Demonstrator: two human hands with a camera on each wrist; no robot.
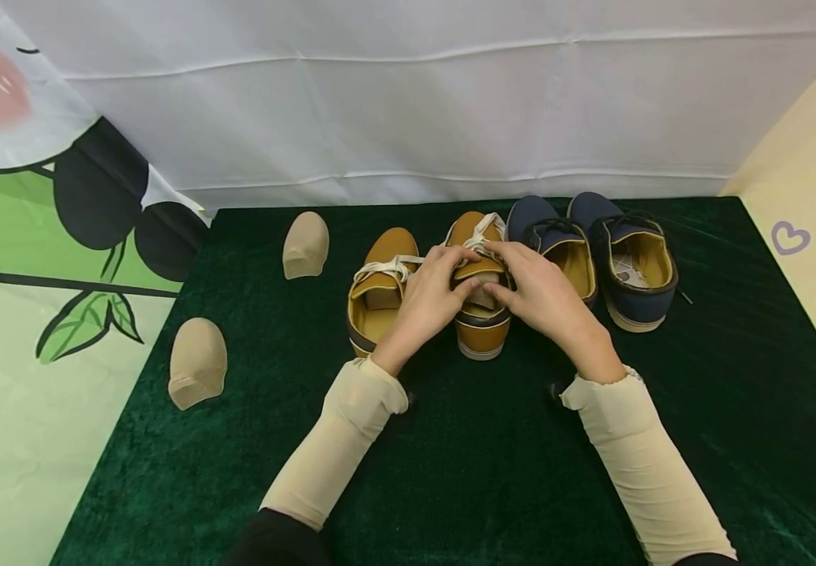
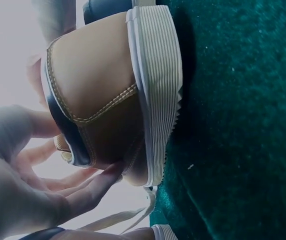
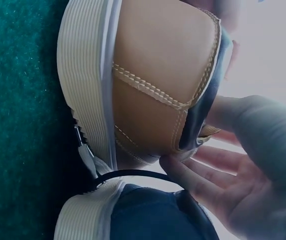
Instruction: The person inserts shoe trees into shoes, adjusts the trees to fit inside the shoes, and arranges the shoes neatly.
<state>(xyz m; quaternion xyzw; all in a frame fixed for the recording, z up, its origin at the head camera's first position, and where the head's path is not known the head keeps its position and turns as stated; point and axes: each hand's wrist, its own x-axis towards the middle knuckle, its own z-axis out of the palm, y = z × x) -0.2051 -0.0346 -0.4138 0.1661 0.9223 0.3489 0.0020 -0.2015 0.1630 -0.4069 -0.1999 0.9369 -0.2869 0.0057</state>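
A brown shoe (image 1: 482,338) with pale laces and a dark collar stands sole down, its heel facing me. My left hand (image 1: 432,291) grips its left side, with the thumb at the opening and fingers spread along the upper. On the other side my right hand (image 1: 538,287) holds the collar in the same way, fingers near the laces. Something beige (image 1: 483,289) shows inside the opening; the hands partly cover it. The matching brown shoe (image 1: 373,318) stands to the left, partly behind my left hand. A navy shoe (image 1: 531,216) lies close beyond my right hand.
Another navy shoe (image 1: 637,295) stands at the far right of the row. Two beige toe-shaped shoe inserts (image 1: 306,244) lie on the left part of the dark green cloth (image 1: 464,464). A white sheet (image 1: 415,118) hangs behind.
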